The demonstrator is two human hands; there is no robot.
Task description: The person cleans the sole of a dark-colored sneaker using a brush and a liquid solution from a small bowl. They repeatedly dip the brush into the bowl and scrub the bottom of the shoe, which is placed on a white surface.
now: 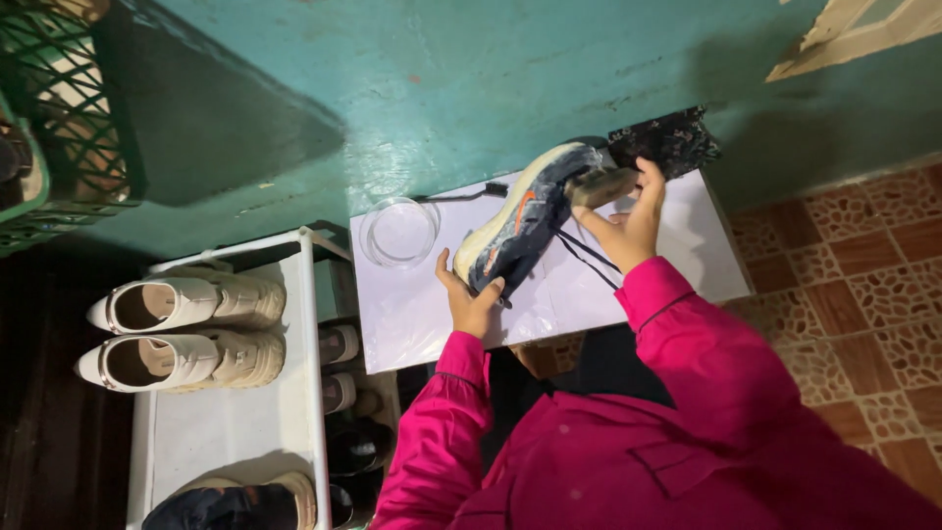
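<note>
both hands' fingers, left hand and right hand, grip a dark sneaker over the white table.

White table, glass bowl

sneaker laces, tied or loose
Loose: the dark sneaker's black laces hang free below it, untied, while the left hand and right hand hold it tilted.

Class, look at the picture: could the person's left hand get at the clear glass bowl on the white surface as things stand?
Probably not at once: the left hand grips the dark sneaker. The glass bowl sits just beside it, nothing between.
</note>
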